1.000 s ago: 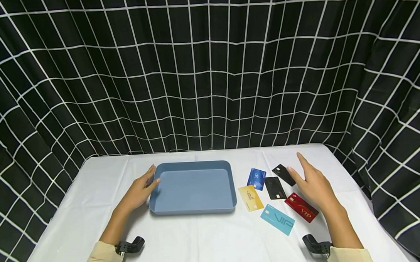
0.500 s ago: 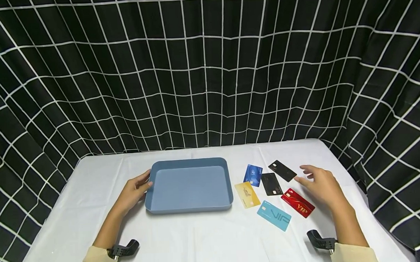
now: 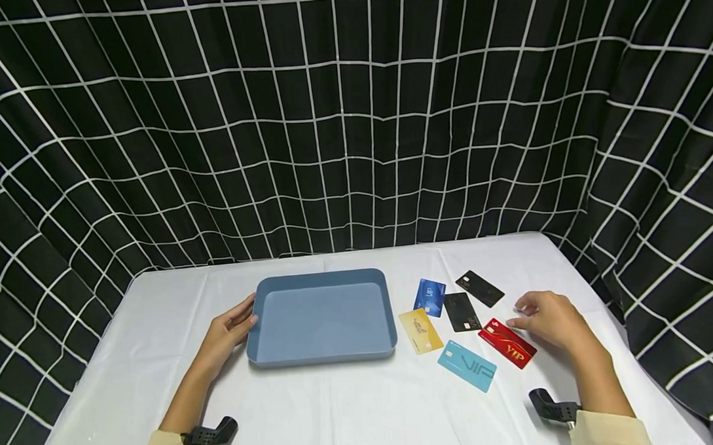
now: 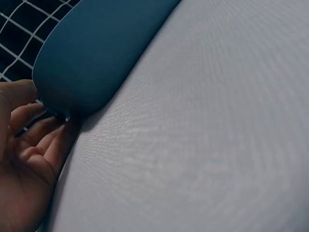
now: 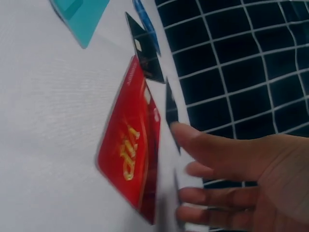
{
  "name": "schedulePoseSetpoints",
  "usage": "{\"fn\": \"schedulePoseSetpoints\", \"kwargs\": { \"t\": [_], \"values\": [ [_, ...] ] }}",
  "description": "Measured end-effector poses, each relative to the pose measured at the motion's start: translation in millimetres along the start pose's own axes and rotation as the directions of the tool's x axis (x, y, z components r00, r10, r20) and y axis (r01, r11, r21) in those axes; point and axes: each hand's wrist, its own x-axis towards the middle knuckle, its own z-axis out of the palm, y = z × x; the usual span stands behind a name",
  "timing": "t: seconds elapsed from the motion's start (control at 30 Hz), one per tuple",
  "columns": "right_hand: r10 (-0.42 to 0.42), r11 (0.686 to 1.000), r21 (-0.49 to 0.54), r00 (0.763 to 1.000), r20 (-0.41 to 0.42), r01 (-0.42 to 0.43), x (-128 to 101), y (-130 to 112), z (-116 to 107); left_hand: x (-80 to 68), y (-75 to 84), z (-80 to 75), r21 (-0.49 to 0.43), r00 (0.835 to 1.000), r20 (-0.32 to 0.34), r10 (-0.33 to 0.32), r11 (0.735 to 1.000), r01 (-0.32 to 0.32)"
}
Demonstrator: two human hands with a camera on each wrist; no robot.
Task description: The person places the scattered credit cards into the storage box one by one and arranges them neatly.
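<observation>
Head view: left hand (image 3: 226, 332) touches tray (image 3: 322, 354) (fingers relaxed); right hand (image 3: 550, 319) loose beside red card (image 3: 507, 343), holding nothing.

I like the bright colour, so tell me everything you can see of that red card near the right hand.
The red card is a thin, glossy rectangle, plastic by the look, with gold "VIP" lettering and a small chip-like mark near one end. It lies flat and face up on the white cloth, turned at a slant, right of the teal card and below the black ones. The right hand hovers at its far end, fingertips close; contact cannot be told.
</observation>
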Motion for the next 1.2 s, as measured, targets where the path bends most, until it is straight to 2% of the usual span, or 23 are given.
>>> {"fn": "schedulePoseSetpoints", "kwargs": {
  "t": [0.1,0.23,0.4,0.53,0.73,1.2],
  "values": [
    [0.038,0.999,-0.019,0.994,0.103,-0.037,0,-5,-6,-0.4,-2.6,0.1,-0.044,1.000,0.008,0.022,0.999,-0.022],
    [0.103,0.994,-0.046,0.968,0.230,-0.095,-4,-15,-8,-1.6,-4.2,-0.6,-0.070,0.999,0.015,0.041,0.997,-0.040],
    [0.134,0.989,-0.095,0.944,0.302,-0.110,-10,-24,-3,-3.4,-6.2,-1.3,-0.075,0.999,0.011,0.052,0.996,-0.051],
    [0.154,0.984,-0.138,0.937,0.313,-0.116,-11,-30,-2,-3.8,-7.5,-1.8,-0.073,0.998,0.005,0.056,0.996,-0.055],
    [0.144,0.979,-0.179,0.948,0.284,-0.095,-8,-36,-3,-0.7,-5.9,-3.3,-0.043,0.998,0.006,0.069,0.997,-0.068],
    [0.159,0.979,-0.169,0.946,0.283,-0.114,-7,-39,0,-0.5,-5.6,-1.3,-0.025,0.998,0.004,0.070,0.997,-0.070]
  ]
}}
